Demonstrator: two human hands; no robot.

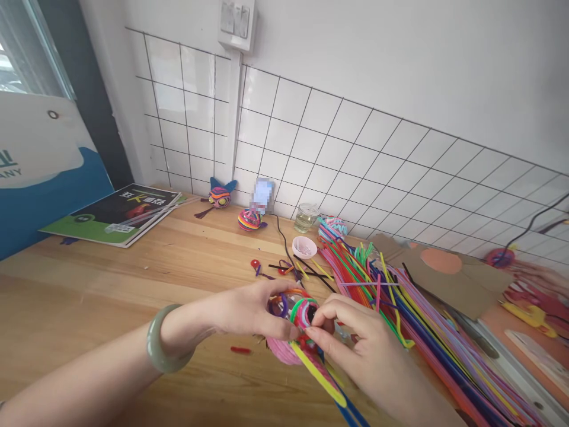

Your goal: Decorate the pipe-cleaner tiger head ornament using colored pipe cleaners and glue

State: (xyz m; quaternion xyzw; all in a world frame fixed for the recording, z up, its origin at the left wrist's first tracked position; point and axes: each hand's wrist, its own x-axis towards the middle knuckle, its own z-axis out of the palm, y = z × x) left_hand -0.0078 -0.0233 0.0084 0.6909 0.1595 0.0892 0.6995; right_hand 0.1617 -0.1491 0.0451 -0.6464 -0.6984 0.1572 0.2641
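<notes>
Over the near part of the table, my left hand [253, 311] curls around a colourful pipe-cleaner figure [284, 350]. Pink windings form its lower side, and green, pink and purple coils show on top. From its right side, my right hand [360, 338] pinches at the coiled part with thumb and forefinger; a small dark round spot shows beside these fingertips. Yellow and blue pipe cleaner ends [320, 373] hang down from the figure toward me. My fingers cover much of the figure. A short red piece [240, 350] lies on the table to its left.
Long loose pipe cleaners [427, 320] lie in a bundle at right. Behind are a pink bowl [304, 247], a glass jar [306, 218], a phone [262, 194] and finished pipe-cleaner balls [249, 220]. A book [120, 213] lies far left. Another person's hand [544, 273] is at far right.
</notes>
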